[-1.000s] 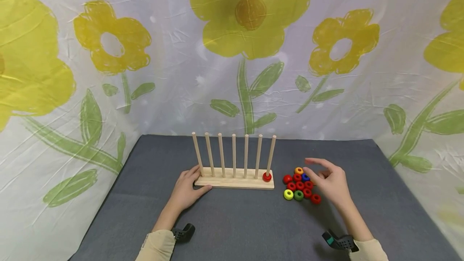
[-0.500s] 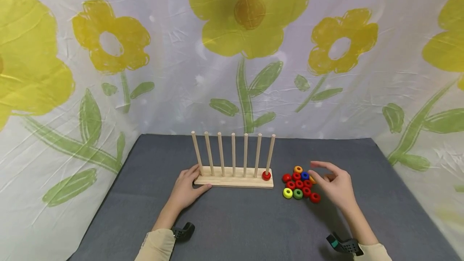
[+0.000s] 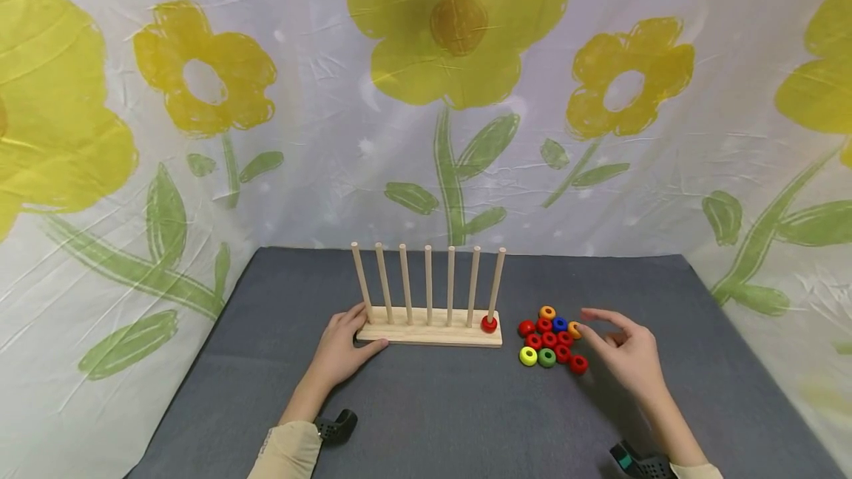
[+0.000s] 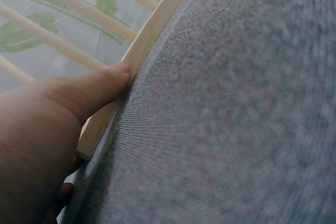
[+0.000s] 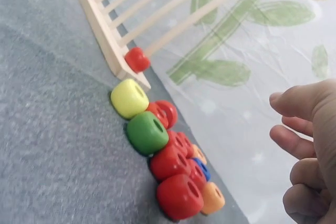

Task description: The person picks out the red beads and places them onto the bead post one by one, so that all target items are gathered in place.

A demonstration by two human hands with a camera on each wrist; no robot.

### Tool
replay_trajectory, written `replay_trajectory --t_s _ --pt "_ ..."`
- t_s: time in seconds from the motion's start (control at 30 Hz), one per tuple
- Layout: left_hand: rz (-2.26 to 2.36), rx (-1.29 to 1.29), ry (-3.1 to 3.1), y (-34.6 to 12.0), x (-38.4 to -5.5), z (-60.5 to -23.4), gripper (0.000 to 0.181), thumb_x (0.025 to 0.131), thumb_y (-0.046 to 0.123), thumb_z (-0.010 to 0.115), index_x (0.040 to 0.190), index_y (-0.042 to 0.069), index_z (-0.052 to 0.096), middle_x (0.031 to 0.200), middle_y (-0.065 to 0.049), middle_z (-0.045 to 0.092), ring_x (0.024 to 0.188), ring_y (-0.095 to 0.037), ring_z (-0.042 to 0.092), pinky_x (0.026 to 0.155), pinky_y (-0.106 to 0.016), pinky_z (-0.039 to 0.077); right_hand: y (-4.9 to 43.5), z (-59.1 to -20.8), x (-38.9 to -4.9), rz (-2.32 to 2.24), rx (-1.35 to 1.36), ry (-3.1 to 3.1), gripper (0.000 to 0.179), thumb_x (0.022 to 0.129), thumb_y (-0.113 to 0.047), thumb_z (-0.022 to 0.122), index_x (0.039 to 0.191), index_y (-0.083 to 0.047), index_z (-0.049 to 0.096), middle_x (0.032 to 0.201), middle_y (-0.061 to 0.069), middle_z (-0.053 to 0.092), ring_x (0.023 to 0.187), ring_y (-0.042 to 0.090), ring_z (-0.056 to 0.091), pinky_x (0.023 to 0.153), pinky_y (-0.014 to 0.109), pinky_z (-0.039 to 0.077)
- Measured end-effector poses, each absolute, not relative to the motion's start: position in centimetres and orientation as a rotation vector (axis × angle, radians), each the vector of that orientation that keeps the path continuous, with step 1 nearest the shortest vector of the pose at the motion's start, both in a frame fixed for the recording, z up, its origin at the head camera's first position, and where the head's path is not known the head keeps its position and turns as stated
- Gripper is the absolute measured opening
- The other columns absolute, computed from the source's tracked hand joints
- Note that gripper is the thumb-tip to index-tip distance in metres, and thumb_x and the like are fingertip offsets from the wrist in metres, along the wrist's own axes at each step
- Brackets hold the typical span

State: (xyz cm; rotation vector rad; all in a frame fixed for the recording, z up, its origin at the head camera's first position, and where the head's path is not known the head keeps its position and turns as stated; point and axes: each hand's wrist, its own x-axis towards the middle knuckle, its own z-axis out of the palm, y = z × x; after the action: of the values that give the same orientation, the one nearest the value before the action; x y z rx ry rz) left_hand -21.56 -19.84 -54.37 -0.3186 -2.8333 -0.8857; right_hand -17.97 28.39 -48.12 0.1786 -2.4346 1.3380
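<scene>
My left hand [image 3: 342,348] grips the left end of a wooden peg rack [image 3: 429,335], thumb along the front edge and fingers around the side. In the left wrist view the thumb [image 4: 105,85] presses on the base. A red bead [image 3: 489,324] sits at the foot of the rack's rightmost peg. Right of the rack lies a cluster of beads: several red, a yellow-green one [image 3: 529,356], a green one [image 3: 547,358], a blue one [image 3: 559,324] and two orange. My right hand [image 3: 629,355] hovers beside the right orange bead [image 3: 574,330], thumb and forefinger apart, holding nothing.
A dark grey cloth [image 3: 426,405] covers the table. Behind its back edge hangs a pale curtain [image 3: 313,191] printed with yellow flowers. The rack's tall pegs [image 3: 429,283] stand upright between the two hands.
My right hand has drawn right and a little toward me, away from the middle of the cluster, uncovering the right orange bead. The left hand stays on the rack.
</scene>
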Motion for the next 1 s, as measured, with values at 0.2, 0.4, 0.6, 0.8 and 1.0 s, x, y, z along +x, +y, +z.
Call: replay_trajectory --t_s 0.2,0.4,0.6,0.8,1.0 --pt "-0.880 -0.315 -2.840 -19.9 -21.6 -54.4 0.080 0.089 0.049 0.077 0.147 0.000 0.053 0.155 -0.019 0.041 0.135 -0.040 0.039 0.107 -0.061 0.033 29.2 -48.5 -17.4 1.346 0.107 -2.463 0.029 0.090 -0.022 0.082 0.118 -0.016 0.076 0.046 -0.004 0.028 0.039 0.013 0.018 0.033 0.031 0.022" --pt "-0.874 -0.320 -2.832 -19.9 -21.6 -54.4 0.081 0.089 0.050 0.077 0.148 0.000 0.052 0.155 -0.020 0.042 0.135 -0.040 0.040 0.107 -0.061 0.034 30.0 -49.2 -16.9 1.341 0.083 -2.469 0.030 0.090 -0.021 0.082 0.117 -0.011 0.075 0.043 -0.001 0.035 0.037 0.008 0.019 0.032 0.029 0.024" --pt "-0.884 -0.320 -2.844 -19.9 -21.6 -54.5 0.080 0.089 0.049 0.077 0.148 0.001 0.052 0.156 -0.019 0.040 0.136 -0.039 0.039 0.107 -0.061 0.033 30.1 -50.0 -16.5 1.321 0.044 -2.514 0.032 0.090 -0.024 0.082 0.119 -0.011 0.075 0.045 -0.004 0.032 0.039 0.006 0.019 0.032 0.029 0.024" --pt "-0.884 -0.333 -2.836 -20.0 -21.6 -54.4 0.080 0.089 0.049 0.078 0.147 0.001 0.053 0.155 -0.019 0.041 0.135 -0.039 0.040 0.107 -0.060 0.034 30.0 -51.0 -16.3 1.339 0.022 -2.523 0.033 0.090 -0.027 0.082 0.118 -0.011 0.075 0.046 -0.004 0.033 0.038 0.006 0.021 0.032 0.029 0.026" --pt "-0.880 -0.320 -2.836 -20.0 -21.7 -54.6 0.081 0.089 0.049 0.077 0.148 0.001 0.052 0.155 -0.018 0.041 0.135 -0.039 0.040 0.107 -0.060 0.034 30.0 -52.3 -16.4 1.384 -0.039 -2.527 0.032 0.090 -0.026 0.082 0.117 -0.011 0.076 0.062 -0.003 0.057 0.038 0.005 0.022 0.032 0.029 0.027"
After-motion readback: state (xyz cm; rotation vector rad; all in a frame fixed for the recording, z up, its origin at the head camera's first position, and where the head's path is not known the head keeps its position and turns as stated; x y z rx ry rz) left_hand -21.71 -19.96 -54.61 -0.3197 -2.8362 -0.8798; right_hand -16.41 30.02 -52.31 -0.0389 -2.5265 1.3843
